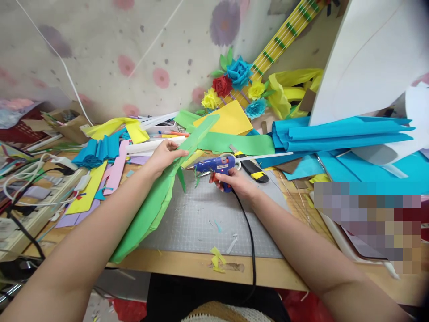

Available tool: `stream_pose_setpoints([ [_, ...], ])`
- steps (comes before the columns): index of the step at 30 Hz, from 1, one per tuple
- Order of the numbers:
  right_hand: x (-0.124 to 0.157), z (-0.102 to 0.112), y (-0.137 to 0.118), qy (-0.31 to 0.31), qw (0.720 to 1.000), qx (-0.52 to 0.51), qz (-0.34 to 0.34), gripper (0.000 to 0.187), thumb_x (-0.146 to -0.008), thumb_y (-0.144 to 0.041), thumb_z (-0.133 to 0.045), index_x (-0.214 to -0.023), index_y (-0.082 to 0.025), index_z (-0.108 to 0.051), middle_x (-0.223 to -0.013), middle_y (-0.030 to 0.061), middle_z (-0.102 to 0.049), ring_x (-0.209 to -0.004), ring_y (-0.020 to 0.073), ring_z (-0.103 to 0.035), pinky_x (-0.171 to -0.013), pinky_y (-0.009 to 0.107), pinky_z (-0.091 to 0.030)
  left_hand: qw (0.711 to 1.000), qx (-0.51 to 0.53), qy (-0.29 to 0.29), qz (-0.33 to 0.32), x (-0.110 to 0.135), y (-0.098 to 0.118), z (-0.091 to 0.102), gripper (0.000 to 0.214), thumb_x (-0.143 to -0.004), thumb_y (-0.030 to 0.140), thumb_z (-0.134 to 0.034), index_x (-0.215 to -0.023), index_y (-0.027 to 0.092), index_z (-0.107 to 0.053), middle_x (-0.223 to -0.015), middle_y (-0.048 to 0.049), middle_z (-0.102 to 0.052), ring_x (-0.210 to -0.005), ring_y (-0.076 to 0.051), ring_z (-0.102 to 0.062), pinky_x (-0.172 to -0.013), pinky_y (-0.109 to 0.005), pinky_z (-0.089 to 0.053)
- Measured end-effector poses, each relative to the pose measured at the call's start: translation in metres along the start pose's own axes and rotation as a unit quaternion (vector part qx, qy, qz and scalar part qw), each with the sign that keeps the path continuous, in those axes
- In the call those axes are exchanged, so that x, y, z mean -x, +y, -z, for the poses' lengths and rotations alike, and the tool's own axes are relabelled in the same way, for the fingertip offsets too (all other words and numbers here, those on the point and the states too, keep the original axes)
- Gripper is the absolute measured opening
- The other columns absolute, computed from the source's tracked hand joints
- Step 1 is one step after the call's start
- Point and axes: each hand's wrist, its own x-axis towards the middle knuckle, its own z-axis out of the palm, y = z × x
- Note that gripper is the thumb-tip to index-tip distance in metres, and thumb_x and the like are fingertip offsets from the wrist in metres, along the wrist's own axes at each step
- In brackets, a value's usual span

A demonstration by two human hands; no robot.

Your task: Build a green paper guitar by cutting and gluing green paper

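My left hand (168, 154) pinches a long green paper-covered piece (147, 219) near where its wide body narrows to a strip. That piece slants from the table's front edge up to the right, partly behind my left forearm. My right hand (231, 181) is wrapped round a blue hot glue gun (214, 164), its nozzle pointing left, close to the edge of the green piece. A white glue stick (264, 156) sticks out of the gun's back, and a black cord hangs from its handle. Beneath lies a grey gridded cutting mat (214, 223).
A yellow-and-black utility knife (253, 167) lies behind the gun. Rolled blue paper (335, 134) and a white board (372, 58) stand at right. A yellow paper guitar (278, 44) with paper flowers leans on the wall. Cables and a power strip (43, 210) crowd the left.
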Motion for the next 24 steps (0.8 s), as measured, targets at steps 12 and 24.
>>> stream_pose_setpoints([
  [12, 0.001, -0.016, 0.003, 0.017, 0.996, 0.084, -0.024, 0.049, -0.067, -0.066, -0.061, -0.062, -0.018, -0.056, -0.048, -0.0040, -0.047, -0.043, 0.0079, -0.044, -0.044, 0.022, -0.037, 0.999, -0.048, -0.002, 0.007, 0.003, -0.007, -0.006, 0.049, -0.045, 0.035, -0.079, -0.082, 0.019, -0.052, -0.079, 0.0017, -0.058, -0.076, -0.017, -0.055, -0.069, -0.029, -0.041],
  [24, 0.001, -0.020, 0.001, -0.025, 0.997, 0.075, -0.024, 0.049, -0.067, -0.065, -0.062, -0.062, -0.018, -0.052, -0.055, -0.0037, -0.051, -0.043, 0.0065, -0.043, -0.042, 0.022, -0.038, 0.999, -0.044, 0.003, -0.008, 0.004, -0.008, -0.007, 0.047, -0.045, 0.034, -0.080, -0.080, 0.019, -0.053, -0.080, 0.0013, -0.058, -0.077, -0.016, -0.054, -0.071, -0.030, -0.042],
])
